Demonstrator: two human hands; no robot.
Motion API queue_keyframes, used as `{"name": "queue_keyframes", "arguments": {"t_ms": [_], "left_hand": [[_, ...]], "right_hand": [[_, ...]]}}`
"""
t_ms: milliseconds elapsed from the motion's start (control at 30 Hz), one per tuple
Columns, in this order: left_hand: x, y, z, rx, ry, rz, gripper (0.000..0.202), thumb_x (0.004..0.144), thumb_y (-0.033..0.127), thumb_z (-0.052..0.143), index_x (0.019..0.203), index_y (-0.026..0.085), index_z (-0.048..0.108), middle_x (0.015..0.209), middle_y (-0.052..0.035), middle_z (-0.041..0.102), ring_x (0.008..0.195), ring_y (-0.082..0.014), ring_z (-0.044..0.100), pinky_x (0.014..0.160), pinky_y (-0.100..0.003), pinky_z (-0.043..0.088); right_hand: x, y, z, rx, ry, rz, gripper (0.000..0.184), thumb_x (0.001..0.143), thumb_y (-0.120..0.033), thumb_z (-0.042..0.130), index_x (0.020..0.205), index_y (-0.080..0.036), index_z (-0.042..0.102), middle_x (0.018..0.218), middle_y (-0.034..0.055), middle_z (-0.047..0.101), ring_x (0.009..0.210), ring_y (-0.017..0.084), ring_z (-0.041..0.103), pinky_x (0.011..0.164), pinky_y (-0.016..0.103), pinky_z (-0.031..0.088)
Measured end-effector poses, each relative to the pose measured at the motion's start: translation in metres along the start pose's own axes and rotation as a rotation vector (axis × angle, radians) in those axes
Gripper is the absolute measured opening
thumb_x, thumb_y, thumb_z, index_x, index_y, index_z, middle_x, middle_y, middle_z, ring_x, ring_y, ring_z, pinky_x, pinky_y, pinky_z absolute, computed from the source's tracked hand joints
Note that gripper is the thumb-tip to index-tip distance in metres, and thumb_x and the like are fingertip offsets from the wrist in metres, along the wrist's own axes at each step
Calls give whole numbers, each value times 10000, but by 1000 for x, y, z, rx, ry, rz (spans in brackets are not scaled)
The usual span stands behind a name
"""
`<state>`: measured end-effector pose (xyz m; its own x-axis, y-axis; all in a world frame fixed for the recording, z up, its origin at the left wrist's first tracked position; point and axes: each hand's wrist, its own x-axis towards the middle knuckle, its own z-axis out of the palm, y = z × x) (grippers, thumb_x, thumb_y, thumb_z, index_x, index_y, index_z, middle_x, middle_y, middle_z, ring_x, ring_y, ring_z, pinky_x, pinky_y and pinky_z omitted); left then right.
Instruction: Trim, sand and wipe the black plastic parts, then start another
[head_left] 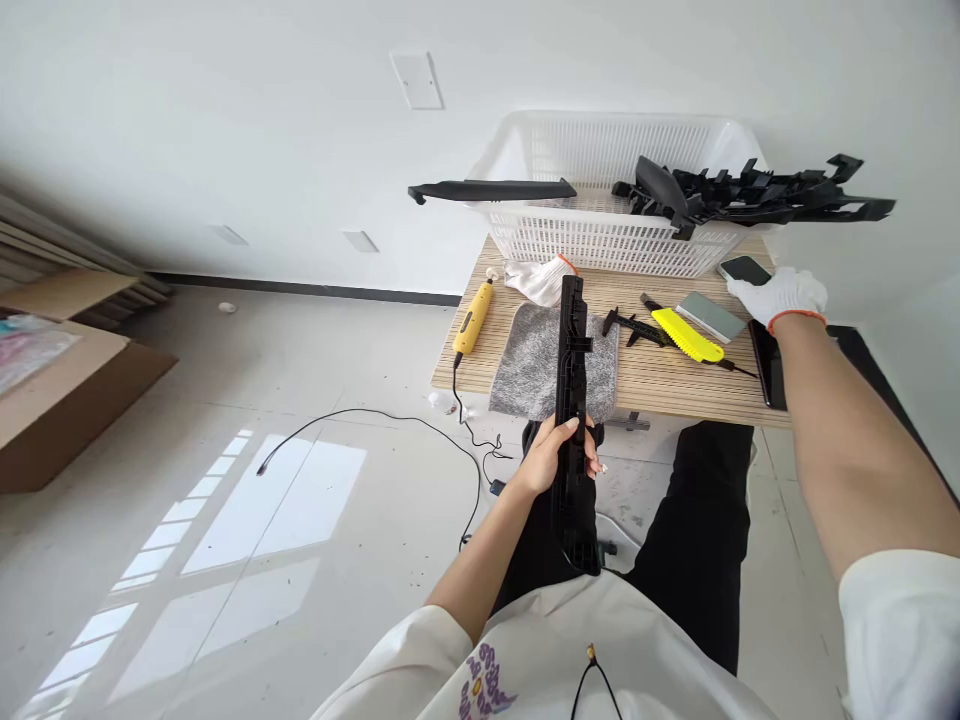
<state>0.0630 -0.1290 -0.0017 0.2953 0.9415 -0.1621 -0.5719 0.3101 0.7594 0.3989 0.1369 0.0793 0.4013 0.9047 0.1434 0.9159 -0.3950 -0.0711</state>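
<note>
My left hand [559, 452], bare, is wrapped round a long black plastic trim part [572, 400] that runs from my lap up onto a grey cloth [534, 360] on the small wooden table [660, 385]. My right hand [780, 295], in a white glove, reaches to the table's far right corner and rests its fingers on a phone [742, 268]. Whether it grips the phone is unclear.
A white basket [600, 240] at the table's back holds several black plastic parts [750, 195], some overhanging. On the table lie a yellow corded tool [472, 320], a spare white glove [540, 278], a yellow scraper [686, 335], a grey block [709, 315]. Cable trails on the floor; cardboard boxes [60, 390] stand left.
</note>
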Motion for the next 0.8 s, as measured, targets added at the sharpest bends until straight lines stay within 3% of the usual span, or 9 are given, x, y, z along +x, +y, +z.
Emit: {"name": "queue_keyframes", "arguments": {"t_ms": [67, 233, 533, 700, 800], "left_hand": [[1, -1, -1, -4, -5, -2, 485, 861, 602, 743, 975, 157, 588, 625, -1, 674, 530, -198, 704, 462, -265, 566], [2, -4, 1, -32, -23, -5, 456, 893, 578, 729, 980, 150, 596, 636, -5, 687, 542, -195, 720, 474, -254, 582], [8, -8, 3, -32, -55, -27, 458, 905, 584, 713, 979, 147, 597, 632, -15, 688, 557, -215, 734, 473, -262, 581], [8, -9, 2, -23, -36, -5, 457, 900, 579, 716, 993, 149, 593, 639, -9, 686, 543, -200, 717, 480, -265, 580], [5, -7, 0, -2, -24, 9, 466, 892, 584, 723, 991, 147, 595, 646, -8, 686, 544, -194, 712, 493, -270, 584]], "right_hand": [[1, 4, 3, -29, -85, 3, 935, 947, -714, 560, 1468, 63, 554, 1422, 394, 557, 1322, 384, 571, 896, 442, 356], [6, 7, 10, -65, -66, 6, 944, 916, -715, 576, 1525, 3, 502, 1467, 338, 536, 1337, 363, 519, 921, 420, 337], [9, 9, 14, -61, -70, -41, 981, 936, -740, 531, 1526, 42, 464, 1461, 367, 503, 1342, 353, 474, 906, 427, 283], [5, 10, 7, -77, -109, -62, 1079, 963, -845, 363, 1492, 91, 456, 1422, 406, 481, 1380, 372, 472, 876, 450, 266], [-3, 8, -9, -228, -107, -105, 1082, 1006, -816, 118, 1507, 89, 436, 1377, 391, 512, 1371, 356, 485, 857, 446, 286]]}}
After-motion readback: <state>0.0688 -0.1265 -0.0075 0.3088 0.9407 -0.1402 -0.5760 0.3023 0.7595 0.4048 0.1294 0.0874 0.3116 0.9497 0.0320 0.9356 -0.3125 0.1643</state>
